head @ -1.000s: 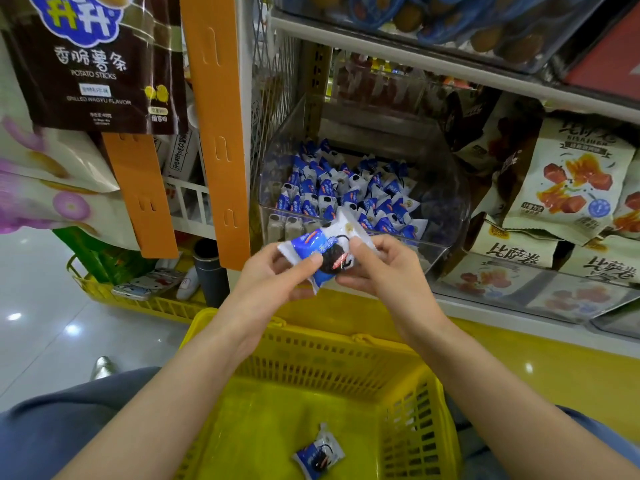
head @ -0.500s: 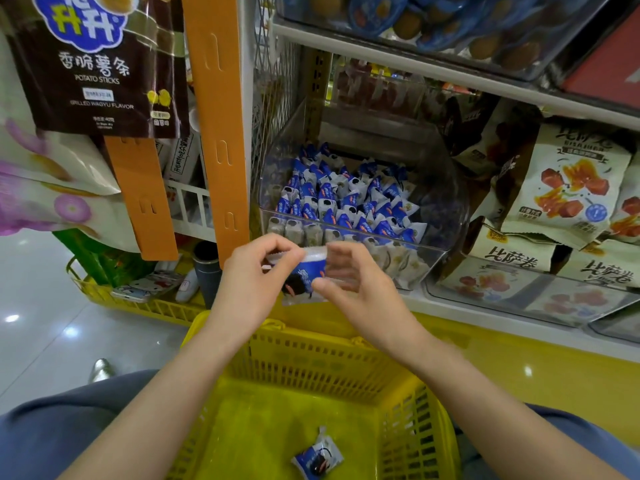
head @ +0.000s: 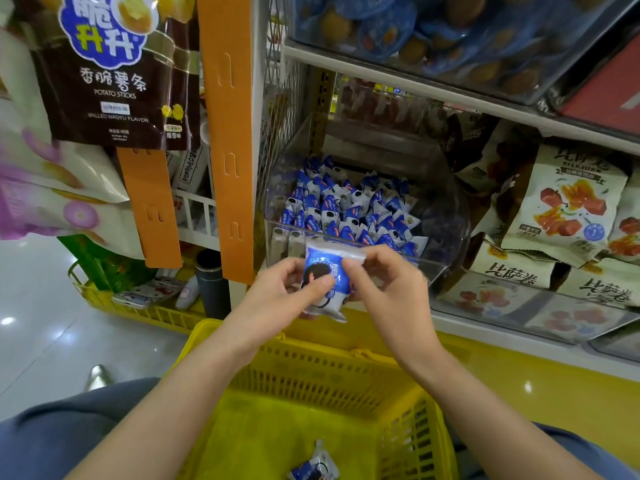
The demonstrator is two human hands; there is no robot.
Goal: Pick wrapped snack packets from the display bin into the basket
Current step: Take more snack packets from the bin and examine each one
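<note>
Head view, single frame. Positions are given against the clear plastic display bin (head: 446,216).

- Bin: sits on the shelf and holds a heap of small blue-and-white packets (head: 346,209), piled towards its left and front.
- Held item: one blue-and-white wrapped snack packet (head: 325,275) with a dark round biscuit printed on it. It is upright, just in front of the bin's front wall and outside the bin.
- Left hand (head: 277,292): grips the packet from the left, fingers curled behind it, thumb lying across its front.
- Right hand (head: 388,285): pinches the packet's upper right edge between thumb and forefinger. The other fingers are curled.
- Yellow perforated plastic basket (head: 311,344): below and in front of the bin, under both forearms. The held packet is above its far rim, not inside it.
- A second blue-and-white packet (head: 313,467) lies on the basket floor, well apart from the bin.
- Left of the bin: flat orange plastic hanging strip (head: 228,133), and beyond it a dark brown potato-stick bag (head: 114,74) hanging up.
- Right of the bin: cream snack bags with red-and-orange print (head: 568,202), stacked just beside its wall.
- Lower left of the bin: another yellow basket (head: 138,310) on the floor, contents unclear.
</note>
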